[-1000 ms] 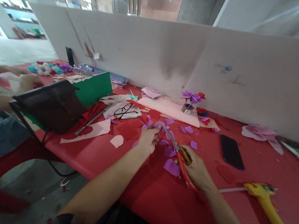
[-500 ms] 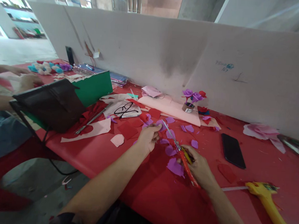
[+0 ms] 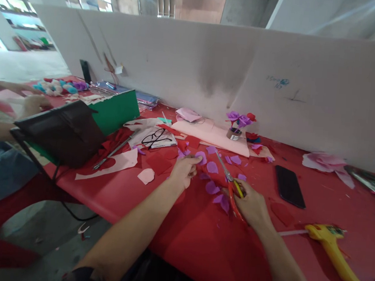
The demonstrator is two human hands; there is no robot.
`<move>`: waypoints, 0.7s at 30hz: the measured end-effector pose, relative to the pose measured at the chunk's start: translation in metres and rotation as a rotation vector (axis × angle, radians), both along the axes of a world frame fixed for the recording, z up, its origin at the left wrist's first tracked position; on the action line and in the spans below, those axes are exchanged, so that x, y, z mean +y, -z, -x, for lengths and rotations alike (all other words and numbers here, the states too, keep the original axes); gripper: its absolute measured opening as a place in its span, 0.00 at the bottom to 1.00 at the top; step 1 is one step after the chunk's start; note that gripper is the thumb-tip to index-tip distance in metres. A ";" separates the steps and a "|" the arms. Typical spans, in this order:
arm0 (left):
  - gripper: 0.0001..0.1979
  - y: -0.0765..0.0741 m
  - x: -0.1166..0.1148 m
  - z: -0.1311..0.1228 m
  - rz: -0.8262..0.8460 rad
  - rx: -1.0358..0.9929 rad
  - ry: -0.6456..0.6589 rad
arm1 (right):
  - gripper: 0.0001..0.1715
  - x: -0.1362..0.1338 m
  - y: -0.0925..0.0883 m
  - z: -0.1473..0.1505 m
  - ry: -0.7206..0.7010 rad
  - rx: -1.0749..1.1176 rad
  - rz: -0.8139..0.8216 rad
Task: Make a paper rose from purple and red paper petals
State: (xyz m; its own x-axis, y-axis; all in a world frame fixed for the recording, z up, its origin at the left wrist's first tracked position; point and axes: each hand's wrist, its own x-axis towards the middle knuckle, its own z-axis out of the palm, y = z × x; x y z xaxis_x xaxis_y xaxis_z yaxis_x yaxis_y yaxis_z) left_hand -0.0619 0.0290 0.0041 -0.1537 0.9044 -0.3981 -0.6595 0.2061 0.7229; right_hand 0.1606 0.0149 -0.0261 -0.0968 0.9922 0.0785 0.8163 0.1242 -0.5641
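My left hand (image 3: 184, 169) is closed in a pinch on a small purple paper petal (image 3: 201, 157), which shows past the thumb and fingertips. My right hand (image 3: 250, 204) grips a pair of scissors (image 3: 226, 173) with red and yellow handles. Their metal blades point up and left, a short way right of the petal and apart from it. Loose purple petals lie between and around my hands, such as one petal (image 3: 212, 167) below the blades and another (image 3: 212, 187) left of the handles. A folded purple piece (image 3: 223, 202) lies beside the red handle.
On the red table (image 3: 179, 239) lie a black phone (image 3: 289, 186), a yellow glue gun (image 3: 331, 247), glasses (image 3: 157, 138) and pink paper (image 3: 109, 165). Purple paper roses (image 3: 239, 118) stand at the back. A brown bag (image 3: 61, 132) and a co-worker's hands (image 3: 36, 105) are left.
The scissors have moved right, so their tips stand farther from my left fingers. My left hand keeps its pinch. The view has shifted slightly.
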 end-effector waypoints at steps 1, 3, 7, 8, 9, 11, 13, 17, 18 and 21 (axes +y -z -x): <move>0.15 0.001 0.000 0.000 -0.008 0.020 0.023 | 0.26 0.001 0.001 0.000 0.032 -0.073 -0.027; 0.14 0.004 -0.001 -0.002 -0.032 0.081 0.075 | 0.26 0.002 0.003 -0.001 0.046 -0.215 -0.080; 0.11 0.009 -0.003 -0.008 -0.089 0.221 0.161 | 0.17 -0.002 -0.005 0.004 0.001 -0.364 -0.275; 0.11 0.009 -0.004 -0.010 -0.110 0.252 0.170 | 0.15 -0.003 -0.009 0.007 -0.009 -0.312 -0.320; 0.11 0.009 -0.006 -0.013 -0.132 0.276 0.179 | 0.15 -0.004 -0.014 0.010 -0.021 -0.205 -0.333; 0.12 0.008 -0.011 -0.020 -0.177 0.313 0.203 | 0.15 -0.004 -0.022 0.017 -0.058 0.133 -0.237; 0.13 0.006 -0.017 -0.026 -0.221 0.342 0.238 | 0.17 -0.005 -0.026 0.024 -0.093 0.498 -0.039; 0.12 0.004 -0.025 -0.038 -0.283 0.391 0.295 | 0.16 -0.005 -0.020 0.031 -0.092 0.882 0.132; 0.12 0.004 -0.026 -0.041 -0.299 0.421 0.293 | 0.15 -0.005 -0.018 0.030 -0.077 0.911 0.111; 0.07 0.005 -0.029 -0.047 -0.372 0.612 0.279 | 0.14 -0.006 -0.015 0.023 -0.034 0.951 0.011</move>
State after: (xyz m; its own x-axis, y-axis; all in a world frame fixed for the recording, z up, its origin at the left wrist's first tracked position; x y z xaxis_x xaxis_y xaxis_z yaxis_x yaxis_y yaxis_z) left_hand -0.0153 0.0001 -0.0009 0.0043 0.9997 0.0225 -0.0785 -0.0221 0.9967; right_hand 0.1373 0.0087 -0.0115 -0.0262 0.9912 0.1301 0.0101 0.1304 -0.9914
